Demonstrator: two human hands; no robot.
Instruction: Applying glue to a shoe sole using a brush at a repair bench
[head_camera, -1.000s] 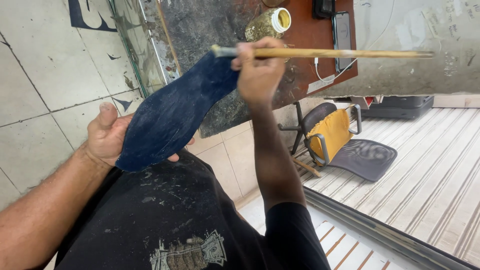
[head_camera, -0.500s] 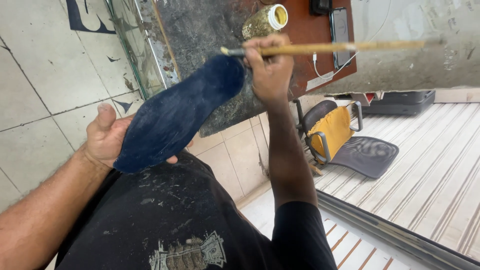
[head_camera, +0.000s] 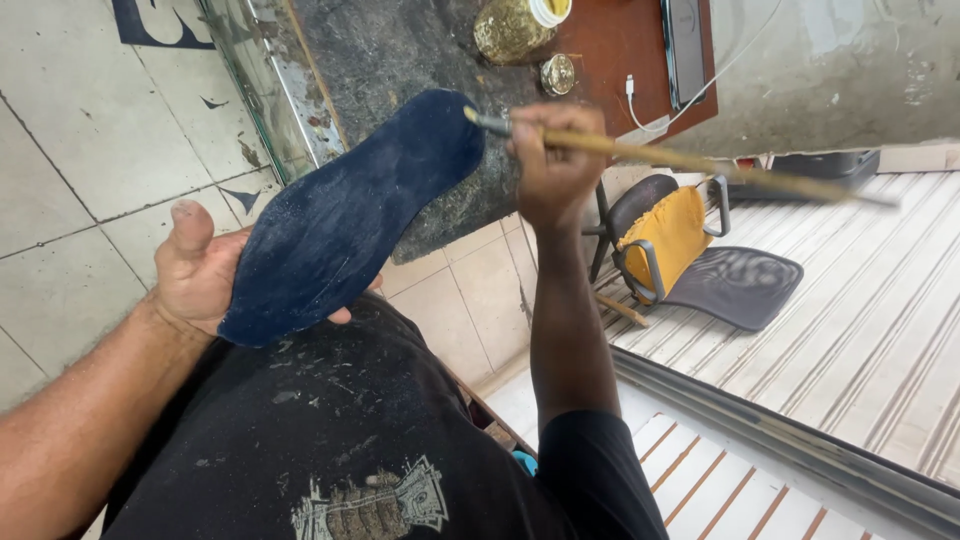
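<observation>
My left hand (head_camera: 200, 275) cradles a dark blue shoe sole (head_camera: 345, 225) from below, holding its heel end; the toe end points up and to the right. My right hand (head_camera: 555, 165) grips a long wooden-handled brush (head_camera: 690, 160), its tip touching the toe edge of the sole. The handle stretches off to the right, blurred by motion. Below both arms is my black, dust-speckled shirt.
A dark stone counter (head_camera: 400, 60) lies ahead, with a gold-coloured open jar (head_camera: 515, 25) and a small round lid (head_camera: 557, 73). A phone with a white cable (head_camera: 685, 45) rests on a red-brown board. A chair with a yellow seat (head_camera: 670, 240) stands below right.
My right hand has moved the brush down and right along the toe end of the sole. The left hand has kept the sole steady, and the view has shifted slightly.
</observation>
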